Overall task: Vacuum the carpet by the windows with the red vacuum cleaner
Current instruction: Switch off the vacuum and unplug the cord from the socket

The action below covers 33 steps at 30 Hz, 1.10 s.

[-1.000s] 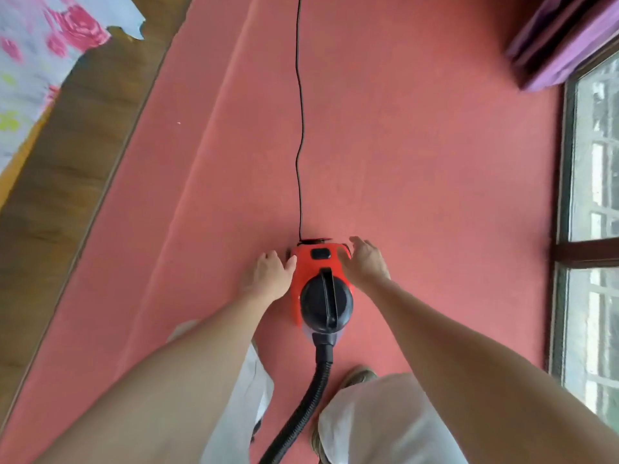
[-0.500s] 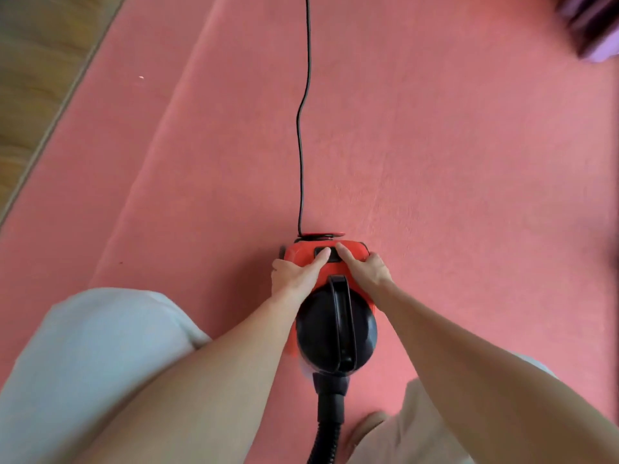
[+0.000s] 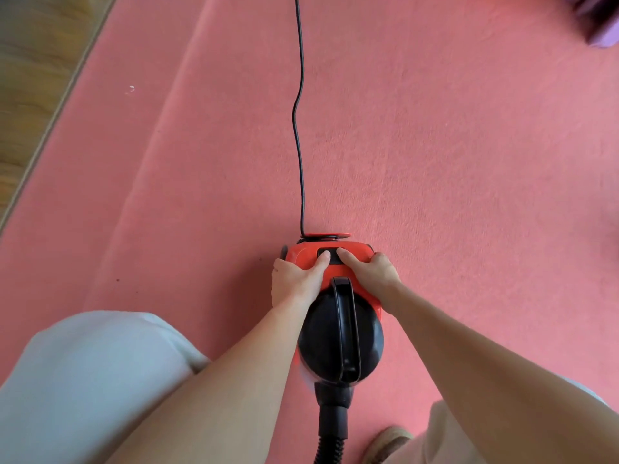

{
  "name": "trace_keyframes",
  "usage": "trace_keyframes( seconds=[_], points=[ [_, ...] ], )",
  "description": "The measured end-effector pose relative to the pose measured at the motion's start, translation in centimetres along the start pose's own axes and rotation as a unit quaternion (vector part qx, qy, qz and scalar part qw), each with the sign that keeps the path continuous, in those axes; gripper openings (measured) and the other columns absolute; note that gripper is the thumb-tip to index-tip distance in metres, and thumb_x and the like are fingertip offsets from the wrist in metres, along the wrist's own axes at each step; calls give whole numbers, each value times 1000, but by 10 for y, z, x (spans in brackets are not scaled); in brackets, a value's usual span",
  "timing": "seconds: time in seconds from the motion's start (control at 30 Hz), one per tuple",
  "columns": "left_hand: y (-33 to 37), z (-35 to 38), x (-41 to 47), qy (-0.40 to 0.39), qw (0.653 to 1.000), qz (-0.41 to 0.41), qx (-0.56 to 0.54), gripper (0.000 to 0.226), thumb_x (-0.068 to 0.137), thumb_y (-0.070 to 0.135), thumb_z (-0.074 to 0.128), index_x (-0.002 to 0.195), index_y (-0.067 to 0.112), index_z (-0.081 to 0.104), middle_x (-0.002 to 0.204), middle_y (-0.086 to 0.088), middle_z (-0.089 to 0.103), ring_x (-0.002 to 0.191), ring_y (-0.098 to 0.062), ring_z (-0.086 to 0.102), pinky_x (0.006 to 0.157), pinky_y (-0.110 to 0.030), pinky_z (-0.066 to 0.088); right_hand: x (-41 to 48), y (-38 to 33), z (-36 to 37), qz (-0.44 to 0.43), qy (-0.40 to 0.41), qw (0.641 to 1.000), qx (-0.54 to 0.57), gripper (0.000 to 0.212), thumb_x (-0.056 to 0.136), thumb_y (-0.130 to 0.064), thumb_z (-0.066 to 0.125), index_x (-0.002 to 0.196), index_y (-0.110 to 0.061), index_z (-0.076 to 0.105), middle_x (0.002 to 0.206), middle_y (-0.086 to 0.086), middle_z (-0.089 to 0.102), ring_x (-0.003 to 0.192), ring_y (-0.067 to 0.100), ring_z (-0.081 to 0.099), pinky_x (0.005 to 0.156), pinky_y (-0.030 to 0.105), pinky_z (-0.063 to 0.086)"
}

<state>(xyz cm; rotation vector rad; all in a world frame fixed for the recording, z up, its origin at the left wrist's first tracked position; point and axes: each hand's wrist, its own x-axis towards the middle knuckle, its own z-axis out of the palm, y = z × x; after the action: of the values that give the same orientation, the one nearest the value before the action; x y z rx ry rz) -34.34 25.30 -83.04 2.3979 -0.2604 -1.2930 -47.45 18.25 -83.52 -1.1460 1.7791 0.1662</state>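
Note:
The red vacuum cleaner [image 3: 340, 343] stands on the pink carpet [image 3: 452, 155] just in front of me, its black dome and carry handle facing up. My left hand [image 3: 294, 279] grips its left side, with the thumb on the black switch [image 3: 330, 256]. My right hand [image 3: 371, 271] grips the right side, and its thumb lies on the same switch. A black hose [image 3: 330, 440] leaves the near end of the vacuum. The power cord [image 3: 298, 128] runs from the far end straight away across the carpet.
Wooden floor [image 3: 33, 61] borders the carpet at the upper left. A blurred purple object [image 3: 599, 18] sits at the top right corner. My knee in pale trousers [image 3: 83, 380] fills the lower left, and my shoe [image 3: 388, 440] is at the lower right. A white speck [image 3: 130, 88] lies on the carpet.
I have crouched closer to the vacuum. Both hands moved from beside its body onto it, and the thumbs came together on the black switch.

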Motion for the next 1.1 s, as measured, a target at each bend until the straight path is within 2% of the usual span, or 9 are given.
trace_keyframes(
  seconds=[0.17,0.33,0.4,0.47,0.5,0.6,0.77,0.93,1.1],
  points=[
    [-1,-1,-1,2,1000,18,16,98,72,74,66,135,5,38,135,-12,52,121,-32,54,94,-41,46,-5,2,1,-15,17,1000,-18,94,73,-77,57,129,-3,45,119,15,60,108,32,60,90,41,51],
    [-1,-1,-5,7,999,32,27,101,67,79,64,133,6,39,131,-11,54,115,-32,57,92,-42,51,-17,-1,0,-47,25,998,-35,82,80,-72,54,130,-7,47,122,19,56,113,36,56,95,44,48],
    [2,-7,-13,-19,999,37,21,105,70,78,63,140,6,33,138,-13,49,120,-33,55,96,-44,50,-26,-3,-5,-35,25,999,-31,87,78,-76,53,128,-5,45,122,19,57,111,36,57,93,44,49],
    [6,-25,-25,-53,997,40,44,99,80,68,62,147,6,26,147,-15,42,130,-34,47,104,-43,42,-44,-7,-18,-58,21,991,-116,82,82,-73,52,126,-3,46,121,19,58,111,37,58,91,44,49],
    [11,-37,-30,-60,993,55,90,87,87,59,62,147,5,28,147,-15,43,131,-34,47,105,-42,40,-54,-10,-30,-88,25,981,-171,72,87,-64,53,126,-4,48,122,17,57,111,36,58,90,43,49],
    [42,-93,-64,-14,961,148,231,54,94,34,58,139,10,39,135,-13,55,122,-33,55,99,-40,47,-102,-34,-81,-160,57,950,-264,42,96,-37,50,128,-10,51,124,11,57,108,35,61,84,42,52],
    [139,-218,-180,30,900,281,331,28,95,33,54,120,21,58,122,0,63,109,-24,61,89,-36,51,-228,-108,-176,-215,78,925,-302,31,97,-28,47,122,-13,58,121,7,61,102,32,64,83,42,55],
    [229,-345,-325,43,871,316,373,15,92,29,55,104,26,63,107,6,67,93,-20,63,76,-32,50,-385,-195,-279,-257,68,919,-290,32,93,-26,45,119,-21,65,118,7,65,101,32,65,83,38,55],
    [286,-437,-425,24,857,331,394,18,93,36,52,100,24,63,99,3,64,85,-23,63,75,-35,52,-502,-274,-334,-278,80,906,-310,30,93,-24,44,110,-17,67,105,12,67,89,34,67,68,32,51]
  ],
)
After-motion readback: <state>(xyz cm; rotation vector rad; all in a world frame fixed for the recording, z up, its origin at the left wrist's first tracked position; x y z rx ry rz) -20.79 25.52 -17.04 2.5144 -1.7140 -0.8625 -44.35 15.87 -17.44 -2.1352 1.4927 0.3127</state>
